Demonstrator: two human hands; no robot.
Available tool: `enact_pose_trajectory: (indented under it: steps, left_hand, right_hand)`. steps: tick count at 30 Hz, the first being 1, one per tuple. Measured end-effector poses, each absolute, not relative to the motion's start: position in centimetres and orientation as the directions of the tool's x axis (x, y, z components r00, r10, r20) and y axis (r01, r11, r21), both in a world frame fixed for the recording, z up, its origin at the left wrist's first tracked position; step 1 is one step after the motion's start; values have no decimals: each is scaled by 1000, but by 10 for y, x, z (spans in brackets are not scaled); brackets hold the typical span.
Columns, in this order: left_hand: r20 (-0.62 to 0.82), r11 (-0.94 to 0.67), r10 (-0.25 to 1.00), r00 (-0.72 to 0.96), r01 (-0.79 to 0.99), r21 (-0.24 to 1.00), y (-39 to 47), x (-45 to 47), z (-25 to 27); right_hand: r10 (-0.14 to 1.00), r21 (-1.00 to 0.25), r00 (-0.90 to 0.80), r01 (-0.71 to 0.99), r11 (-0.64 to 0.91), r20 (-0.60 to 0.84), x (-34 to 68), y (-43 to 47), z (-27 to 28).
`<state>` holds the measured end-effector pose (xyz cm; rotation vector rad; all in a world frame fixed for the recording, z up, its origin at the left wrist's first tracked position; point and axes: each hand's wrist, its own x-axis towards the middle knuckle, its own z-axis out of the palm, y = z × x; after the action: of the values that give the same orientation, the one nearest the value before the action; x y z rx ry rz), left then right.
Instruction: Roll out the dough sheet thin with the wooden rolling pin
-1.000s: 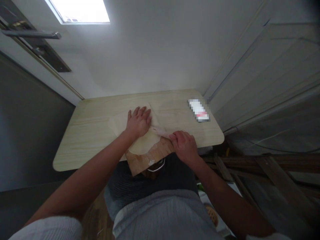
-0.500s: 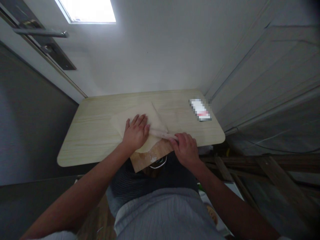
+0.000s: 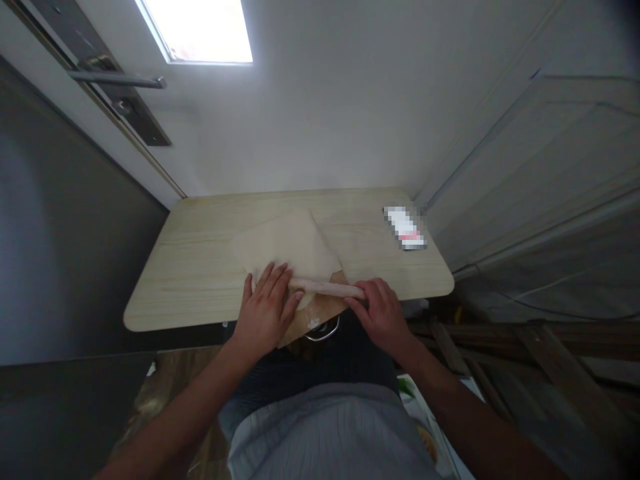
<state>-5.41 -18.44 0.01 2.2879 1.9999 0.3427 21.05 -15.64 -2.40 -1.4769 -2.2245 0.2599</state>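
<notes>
A wide, pale sheet of dough (image 3: 290, 240) is spread over a wooden board (image 3: 315, 315), whose near corner juts past the table edge and carries a patch of flour. Across the dough's near part lies a thin rolling pin (image 3: 327, 288). My right hand (image 3: 383, 310) is closed round its right end, thumb and fingers pinching it. At the pin's left end, my left hand (image 3: 265, 307) rests palm down with fingers stretched out and spread. The left end of the pin is partly hidden by that hand.
The light wood table (image 3: 190, 267) stands against a white door with a metal handle (image 3: 120, 80) and a bright window. A phone (image 3: 405, 228), blurred out, lies at the table's right. Wooden slats (image 3: 555, 353) and a white tray-like container (image 3: 440, 427) are low on the right.
Both hands and the rolling pin have come back toward my body, to the near edge of the dough. More of the sheet shows beyond my left hand. The whole view has shifted slightly.
</notes>
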Motion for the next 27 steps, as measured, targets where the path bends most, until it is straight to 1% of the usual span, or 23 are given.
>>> enact_pose_trajectory:
  steps: [3, 6, 8, 10, 12, 14, 16, 20, 24, 27]
  left_hand:
    - [136, -132, 986, 99, 956, 261, -155, -60, 16]
    - [247, -99, 969, 21, 947, 305, -102, -66, 36]
    - [281, -70, 959, -24, 946, 318, -63, -71, 44]
    - [268, -28, 962, -59, 951, 309, -30, -78, 44]
    - [206, 43, 973, -104, 959, 282, -7, -86, 36]
    - [133, 82, 984, -118, 965, 249, 4, -92, 23]
    - [89, 94, 989, -117, 969, 227, 5, -96, 9]
    - [92, 97, 989, -120, 969, 226, -5, -97, -4]
    - [28, 108, 993, -118, 966, 234, -15, -96, -3]
    - [48, 85, 994, -97, 974, 211, -22, -95, -2]
  right_hand:
    - [888, -378, -355, 810, 448, 290, 206, -130, -18]
    - [869, -314, -406, 817, 483, 281, 189, -93, -14]
    - [857, -275, -445, 817, 507, 260, 175, -71, -14]
    - [858, -266, -454, 819, 508, 240, 163, -55, -15]
    - [867, -267, -444, 828, 493, 225, 155, -45, -17]
    - [877, -266, -427, 839, 475, 219, 151, -41, -19]
    - [885, -264, -407, 849, 458, 225, 150, -41, -20]
    - [903, -273, -339, 872, 407, 263, 149, -43, -24]
    - [917, -270, -279, 895, 356, 284, 144, -46, -28]
    - [916, -275, -273, 894, 355, 295, 142, -50, -28]
